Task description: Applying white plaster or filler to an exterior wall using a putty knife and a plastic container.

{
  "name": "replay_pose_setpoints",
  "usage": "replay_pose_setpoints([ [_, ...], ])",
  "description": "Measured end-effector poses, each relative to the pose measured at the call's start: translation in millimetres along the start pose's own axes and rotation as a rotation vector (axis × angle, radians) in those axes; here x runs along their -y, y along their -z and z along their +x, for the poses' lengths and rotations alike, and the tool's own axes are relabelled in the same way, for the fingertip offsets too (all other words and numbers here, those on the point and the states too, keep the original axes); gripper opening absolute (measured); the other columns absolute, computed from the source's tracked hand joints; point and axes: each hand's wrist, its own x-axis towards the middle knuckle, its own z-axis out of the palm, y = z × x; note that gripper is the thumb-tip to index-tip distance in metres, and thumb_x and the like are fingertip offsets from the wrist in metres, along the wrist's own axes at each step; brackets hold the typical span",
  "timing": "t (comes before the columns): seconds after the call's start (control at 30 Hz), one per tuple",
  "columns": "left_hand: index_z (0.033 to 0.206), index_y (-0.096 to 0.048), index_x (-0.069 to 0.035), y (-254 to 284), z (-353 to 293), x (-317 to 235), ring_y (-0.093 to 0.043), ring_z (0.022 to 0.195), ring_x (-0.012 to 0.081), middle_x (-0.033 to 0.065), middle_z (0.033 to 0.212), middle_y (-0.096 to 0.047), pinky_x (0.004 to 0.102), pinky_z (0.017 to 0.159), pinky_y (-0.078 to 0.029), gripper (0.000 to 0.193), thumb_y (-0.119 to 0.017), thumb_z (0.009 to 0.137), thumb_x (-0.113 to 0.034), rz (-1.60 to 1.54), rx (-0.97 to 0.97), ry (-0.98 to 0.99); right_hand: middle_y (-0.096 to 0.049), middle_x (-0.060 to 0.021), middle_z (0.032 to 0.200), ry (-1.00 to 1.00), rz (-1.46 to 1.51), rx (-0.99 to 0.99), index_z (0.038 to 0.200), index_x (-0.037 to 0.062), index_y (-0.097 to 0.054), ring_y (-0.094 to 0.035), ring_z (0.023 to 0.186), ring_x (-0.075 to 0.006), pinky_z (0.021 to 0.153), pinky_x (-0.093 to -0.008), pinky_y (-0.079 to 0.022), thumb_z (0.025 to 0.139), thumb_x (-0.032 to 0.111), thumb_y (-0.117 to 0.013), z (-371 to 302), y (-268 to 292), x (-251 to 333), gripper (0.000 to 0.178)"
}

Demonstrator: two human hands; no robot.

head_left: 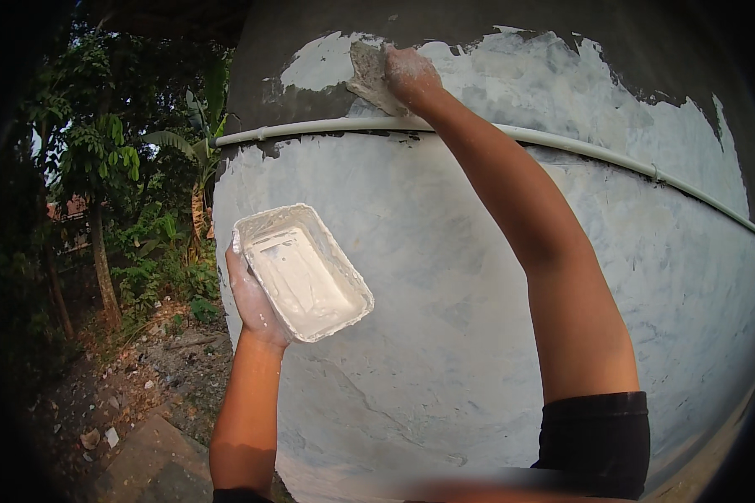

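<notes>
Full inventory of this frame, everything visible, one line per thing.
wall: 1, grey with pale skim coat, centre and right
bare patch: 1, dark grey, upper left of wall
pipe: 1, white, running across the wall
tray: 1, white with white paste, in left hand
trowel: 1, grey, pressed on wall, in right hand
trees: several, green, left
ground: brown, littered, lower left
left hand: under tray
right hand: paste-covered, top
</notes>
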Motion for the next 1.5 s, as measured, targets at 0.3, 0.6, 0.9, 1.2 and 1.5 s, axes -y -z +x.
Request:
replay_pose_setpoints([
  [0.3, 0.132, -0.053, -0.008, -1, -5, 0, -0.06, 0.11, 0.0295, 0.0114, 0.124, -0.059, 0.043, 0.094, -0.052, 0.067, -0.03, 0.097, -0.06, 0.019, -0.088, -0.01, -0.067, -0.0186, 0.086, 0.105, -0.306, -0.529, 0.101, 0.006, -0.06, -0.066, 0.083, -0.0349, 0.076, -0.0498, -0.047, 0.097, 0.02, -0.038, 20, 61, -95, 0.026],
  [0.6, 0.127, -0.055, -0.008, -3, -5, 5, -0.06, 0.107, 0.0263, 0.0099, 0.12, -0.06, 0.0396, 0.092, -0.051, 0.062, -0.033, 0.096, -0.057, 0.023, -0.045, 0.011, -0.068, -0.0243, 0.101, -0.026, -0.019, -0.112, 0.111, 0.0023, -0.06, -0.067, 0.097, -0.0407, 0.088, -0.0499, -0.053, 0.09, 0.008, -0.051, -18, 17, -54, 0.024],
  [0.9, 0.134, -0.05, -0.007, 8, -4, 2, -0.059, 0.111, 0.0298, 0.0121, 0.125, -0.058, 0.0433, 0.094, -0.051, 0.068, -0.029, 0.097, -0.06, 0.041, -0.023, 0.023, -0.068, -0.0193, 0.087, -0.028, -0.361, -0.431, 0.1, 0.0045, -0.06, -0.066, 0.087, -0.0361, 0.076, -0.0516, -0.048, 0.096, 0.019, -0.04, 1, 94, -118, 0.025],
  [1.2, 0.132, -0.052, -0.008, -13, 2, 32, -0.061, 0.107, 0.0287, 0.0111, 0.123, -0.059, 0.0414, 0.093, -0.052, 0.064, -0.031, 0.098, -0.058, -0.004, -0.026, 0.087, -0.068, -0.0236, 0.095, 0.001, -0.06, -0.152, 0.113, 0.0032, -0.057, -0.067, 0.092, -0.0401, 0.08, -0.0485, -0.054, 0.082, 0.008, -0.064, -45, 60, -83, 0.032],
  [1.5, 0.132, -0.05, -0.007, -36, 6, 115, -0.06, 0.108, 0.0273, 0.0111, 0.123, -0.057, 0.0409, 0.09, -0.054, 0.064, -0.03, 0.098, -0.058, -0.163, 0.06, 0.249, -0.066, -0.0241, 0.09, 0.063, -0.026, -0.482, 0.109, -0.0018, -0.055, -0.065, 0.088, -0.0411, 0.075, -0.0465, -0.052, 0.088, 0.016, -0.059, -107, 147, -143, 0.027],
])
